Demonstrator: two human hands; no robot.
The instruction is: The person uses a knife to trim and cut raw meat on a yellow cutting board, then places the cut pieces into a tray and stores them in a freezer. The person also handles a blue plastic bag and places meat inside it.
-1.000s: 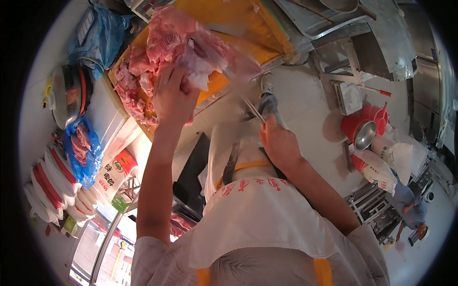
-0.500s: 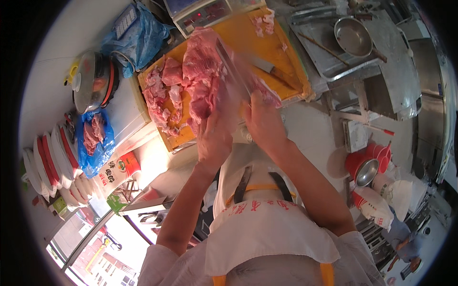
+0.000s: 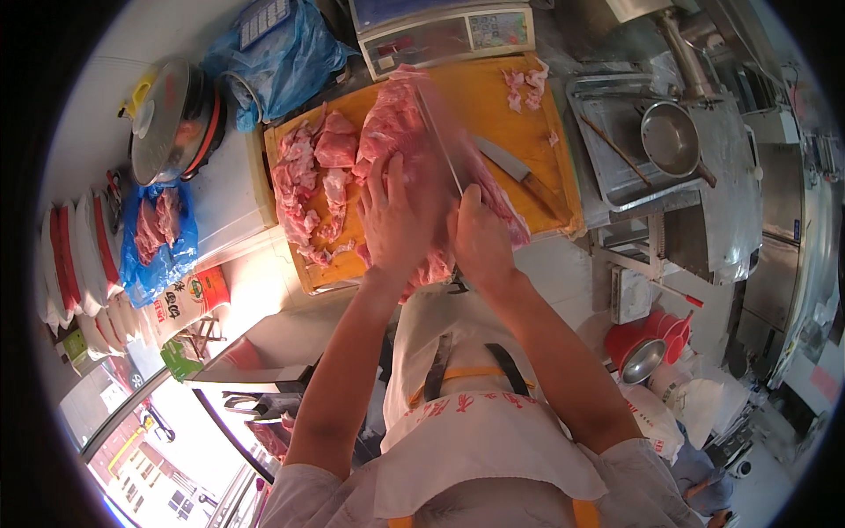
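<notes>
A large slab of raw meat (image 3: 385, 119) lies along the middle of an orange cutting board (image 3: 480, 92). My left hand (image 3: 396, 216) is spread flat on its near part, fingers stretched out and pressing on the surface. My right hand (image 3: 481, 233) is wrapped around the handle of a long knife (image 3: 440, 136), whose narrow blade points away from me over the slab. How deep the blade sits is blurred. A second knife (image 3: 502, 158) with a wooden handle rests on the board, right of the meat. Smaller meat pieces (image 3: 295, 180) and a chunk (image 3: 336, 145) lie on the left.
Behind the board stands a scale (image 3: 431, 40). To the right are a metal tray (image 3: 607, 189) and a saucepan (image 3: 673, 136). On the left are a lidded pan (image 3: 172, 123), a blue bag (image 3: 299, 66) and meat (image 3: 158, 220) on blue plastic. Scraps (image 3: 525, 86) lie at the board's far right.
My left hand has moved from the slab's near end up onto its surface and flattened out. My right hand still grips the knife. The whole view has shifted.
</notes>
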